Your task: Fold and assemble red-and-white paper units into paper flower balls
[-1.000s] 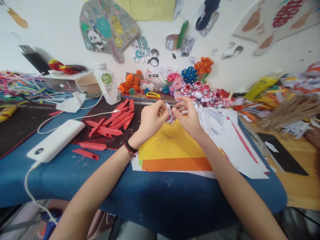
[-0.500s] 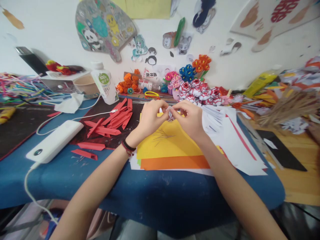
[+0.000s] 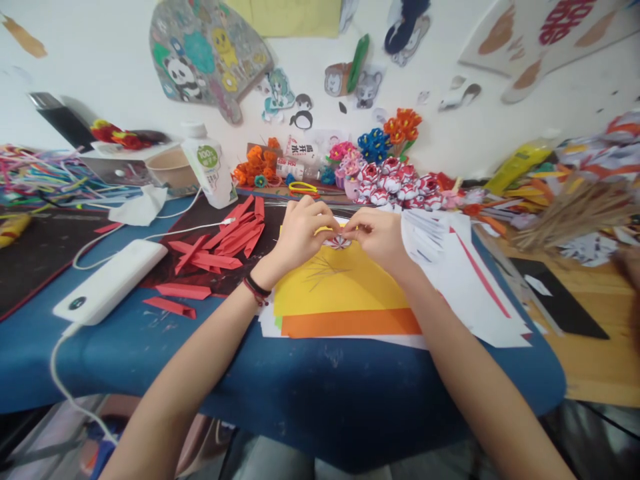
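Between my hands is a small red-and-white folded paper flower [image 3: 339,242], its striped underside showing. My left hand [image 3: 306,233] pinches its left upper edge with thumb and fingertips. My right hand [image 3: 376,235] pinches the right upper edge, fingers curled. Both hands hover over a yellow sheet [image 3: 320,287] that tops a paper stack, with an orange sheet [image 3: 350,323] showing along the front. Thin wire pieces [image 3: 325,269] lie on the yellow sheet just below the flower. Folded red paper strips [image 3: 235,240] are heaped left of my left hand.
A white power bank [image 3: 111,281] with cables lies at left, near a white bottle [image 3: 206,167]. Finished red-and-white paper flowers [image 3: 395,183] cluster behind my hands. White cut sheets [image 3: 465,287] lie at right, by a black board [image 3: 560,300]. Brown strips [image 3: 565,213] are piled beyond.
Both hands have turned the paper flower, so its red-and-white striped round side now faces me more. My left fingers have lifted and spread slightly over it.
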`<action>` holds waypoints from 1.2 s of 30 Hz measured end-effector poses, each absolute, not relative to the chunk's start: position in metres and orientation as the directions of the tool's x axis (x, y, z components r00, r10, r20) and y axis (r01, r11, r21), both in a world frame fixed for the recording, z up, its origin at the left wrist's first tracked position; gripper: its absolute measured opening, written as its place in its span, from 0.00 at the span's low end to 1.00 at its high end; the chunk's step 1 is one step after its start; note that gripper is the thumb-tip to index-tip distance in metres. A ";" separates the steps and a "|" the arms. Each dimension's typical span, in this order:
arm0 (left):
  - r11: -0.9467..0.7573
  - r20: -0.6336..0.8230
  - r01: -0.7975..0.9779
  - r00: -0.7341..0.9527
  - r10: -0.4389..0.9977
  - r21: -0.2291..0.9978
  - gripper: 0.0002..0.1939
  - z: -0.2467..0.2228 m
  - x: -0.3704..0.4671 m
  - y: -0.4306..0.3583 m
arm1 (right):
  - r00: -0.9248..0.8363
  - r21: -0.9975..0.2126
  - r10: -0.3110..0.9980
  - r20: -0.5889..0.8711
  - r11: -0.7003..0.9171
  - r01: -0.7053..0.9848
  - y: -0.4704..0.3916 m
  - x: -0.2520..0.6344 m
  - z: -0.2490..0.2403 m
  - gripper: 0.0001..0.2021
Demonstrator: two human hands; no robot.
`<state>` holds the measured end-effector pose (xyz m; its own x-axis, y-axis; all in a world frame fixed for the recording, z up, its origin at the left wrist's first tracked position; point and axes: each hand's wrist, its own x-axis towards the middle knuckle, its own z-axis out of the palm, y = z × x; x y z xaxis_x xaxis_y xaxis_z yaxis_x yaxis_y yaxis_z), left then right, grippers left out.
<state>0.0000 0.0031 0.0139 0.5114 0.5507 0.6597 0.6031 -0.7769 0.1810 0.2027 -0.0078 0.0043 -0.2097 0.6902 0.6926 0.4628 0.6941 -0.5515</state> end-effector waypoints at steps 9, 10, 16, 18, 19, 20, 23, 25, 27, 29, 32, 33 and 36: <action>-0.790 0.531 0.575 0.610 0.588 0.213 0.05 0.027 0.001 -0.002 | -0.310 -0.737 0.837 0.451 0.545 0.400 -0.007 0.212 0.014 0.14; -0.791 0.513 0.570 0.621 0.592 0.223 0.04 0.027 0.002 -0.003 | -0.322 -0.748 0.845 0.427 0.530 0.400 -0.007 0.213 0.014 0.15; -0.772 0.440 0.573 0.638 0.631 0.275 0.05 0.026 0.005 -0.005 | -0.376 -0.752 0.855 0.358 0.503 0.426 -0.006 0.215 0.014 0.19; -0.727 0.466 0.610 0.568 0.679 0.316 0.05 0.025 0.006 -0.004 | -0.322 -0.712 0.854 0.407 0.518 0.474 -0.006 0.215 0.013 0.22; -0.699 0.476 0.627 0.526 0.705 0.343 0.05 0.024 0.007 -0.004 | -0.293 -0.688 0.852 0.434 0.523 0.503 -0.006 0.215 0.013 0.22; -0.673 0.480 0.641 0.489 0.728 0.368 0.06 0.023 0.007 -0.003 | -0.267 -0.667 0.851 0.452 0.522 0.532 -0.005 0.214 0.012 0.22; -0.616 0.466 0.673 0.426 0.776 0.410 0.06 0.018 0.010 -0.001 | -0.194 -0.631 0.860 0.472 0.483 0.607 -0.003 0.213 0.008 0.15; -0.588 0.463 0.694 0.396 0.793 0.415 0.06 0.014 0.011 0.000 | -0.149 -0.610 0.868 0.474 0.446 0.655 -0.003 0.211 0.006 0.10; -0.568 0.471 0.709 0.365 0.803 0.419 0.05 0.009 0.012 0.001 | -0.131 -0.594 0.872 0.472 0.424 0.684 -0.003 0.210 0.004 0.07; -0.549 0.484 0.716 0.331 0.810 0.430 0.05 0.006 0.014 0.001 | -0.119 -0.587 0.872 0.475 0.415 0.695 -0.004 0.207 0.003 0.06; -0.526 0.493 0.722 0.290 0.820 0.451 0.05 0.003 0.017 -0.001 | -0.081 -0.597 0.870 0.486 0.399 0.696 -0.006 0.201 0.004 0.05; -0.515 0.490 0.724 0.277 0.826 0.459 0.05 0.003 0.017 -0.002 | -0.066 -0.606 0.871 0.487 0.392 0.692 -0.007 0.199 0.004 0.04; -0.484 0.464 0.709 0.246 0.851 0.513 0.05 0.003 0.020 -0.003 | -0.035 -0.663 0.878 0.477 0.385 0.642 -0.010 0.192 0.005 0.04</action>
